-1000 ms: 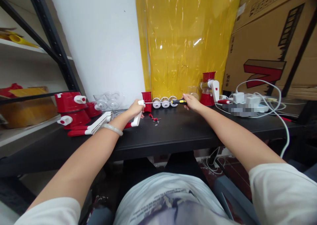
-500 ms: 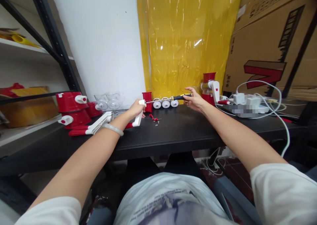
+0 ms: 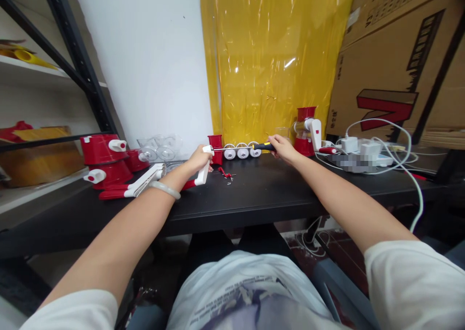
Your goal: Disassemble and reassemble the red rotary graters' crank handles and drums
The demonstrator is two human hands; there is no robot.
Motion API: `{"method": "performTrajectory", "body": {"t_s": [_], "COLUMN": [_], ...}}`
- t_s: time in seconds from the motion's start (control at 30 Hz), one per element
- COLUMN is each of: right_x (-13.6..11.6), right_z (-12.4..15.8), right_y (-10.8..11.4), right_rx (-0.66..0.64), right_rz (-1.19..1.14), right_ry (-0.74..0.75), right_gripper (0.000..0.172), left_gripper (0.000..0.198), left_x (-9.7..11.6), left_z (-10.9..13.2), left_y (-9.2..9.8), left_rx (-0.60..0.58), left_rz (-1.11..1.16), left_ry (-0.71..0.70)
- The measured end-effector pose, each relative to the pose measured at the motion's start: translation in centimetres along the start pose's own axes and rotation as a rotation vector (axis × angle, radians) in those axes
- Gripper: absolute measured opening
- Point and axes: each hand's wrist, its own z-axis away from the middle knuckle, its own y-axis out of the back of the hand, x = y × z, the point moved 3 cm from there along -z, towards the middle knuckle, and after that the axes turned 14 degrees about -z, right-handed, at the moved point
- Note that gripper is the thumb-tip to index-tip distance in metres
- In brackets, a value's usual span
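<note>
Right hand (image 3: 281,148)'s got fingers curled round the screwdriver (image 3: 263,147), pointing left above the table (image 3: 254,189), parallel-ish to its front edge, tip at the crank handle (image 3: 202,175) the curled left hand (image 3: 198,159) grips.

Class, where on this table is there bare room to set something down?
Bare: the black tabletop right of the small red part, from the round white-faced parts to the front edge, plus a strip in front of the red handles. Crowded: back left, red housings, clear parts; back right, cables, adapters; between left hand and right hand, the screwdriver.
</note>
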Motion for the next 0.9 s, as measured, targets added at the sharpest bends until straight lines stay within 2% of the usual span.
{"method": "performTrajectory", "body": {"t_s": [0.13,0.27,0.37,0.47,0.57,0.67,0.77,0.9], "right_x": [-0.6,-1.1,-1.3,-1.0,-0.4,0.1,0.0,-0.3], "right_z": [0.3,0.6,0.8,0.7,0.5,0.3,0.2,0.2], "right_y": [-0.1,0.0,0.0,-0.3,-0.6,-0.6,-0.3,-0.1], "right_rx": [0.027,-0.066,-0.093,-0.057,0.0,-0.02,-0.048,-0.023], "right_rz": [-0.166,-0.329,-0.361,-0.308,-0.178,0.01,0.123,0.108], "right_ry": [0.014,0.028,0.04,0.043,-0.027,-0.074,0.01,0.064], "right_gripper": [0.047,0.06,0.066,0.064,0.052,0.05,0.052,0.044], "left_gripper": [0.041,0.041,0.044,0.039,0.036,0.038,0.044,0.05], "left_x": [-0.2,-0.3,-0.4,-0.3,-0.3,-0.3,-0.5,-0.7], "left_z": [-0.3,-0.2,-0.1,-0.1,-0.1,-0.2,-0.2,-0.3], "left_y": [-0.1,-0.1,0.0,0.0,0.0,0.1,0.1,0.1], "left_rx": [-0.009,-0.011,-0.001,-0.005,-0.001,0.011,0.021,0.035], "left_rz": [0.006,0.015,0.021,0.014,0.007,-0.006,-0.02,-0.042], "left_ry": [-0.014,-0.005,0.012,0.003,-0.008,0.0,0.01,0.018]}}
